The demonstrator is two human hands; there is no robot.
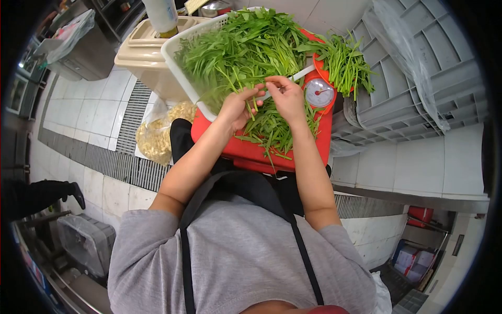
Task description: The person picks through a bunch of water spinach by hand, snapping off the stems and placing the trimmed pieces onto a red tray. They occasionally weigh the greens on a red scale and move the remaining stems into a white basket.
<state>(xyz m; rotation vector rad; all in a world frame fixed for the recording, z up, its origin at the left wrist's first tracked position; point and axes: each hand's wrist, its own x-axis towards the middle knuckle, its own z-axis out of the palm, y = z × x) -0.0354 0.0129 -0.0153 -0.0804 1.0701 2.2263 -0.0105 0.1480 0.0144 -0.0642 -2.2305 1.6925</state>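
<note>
My left hand (240,108) is closed round a few stems of water spinach (253,111), over the near edge of a white plastic basket (178,63). Close beside it, my right hand (287,100) is pinched with thumb and fingertips together; what lies between them is too small to make out. The basket is heaped with long leafy water spinach (246,42). Beneath my hands, a loose pile of leafy pieces (277,131) lies on a red stool-like surface (246,152). An orange dial scale (319,93) stands to the right, with a bundle of greens (349,65) on top.
A beige lidded bin (141,49) stands left of the basket, with a bottle (162,15) on it. A bag of pale pieces (157,138) sits on the floor near a drain grate (130,120). Grey crates (402,68) line the right. A person's leg (47,196) shows far left.
</note>
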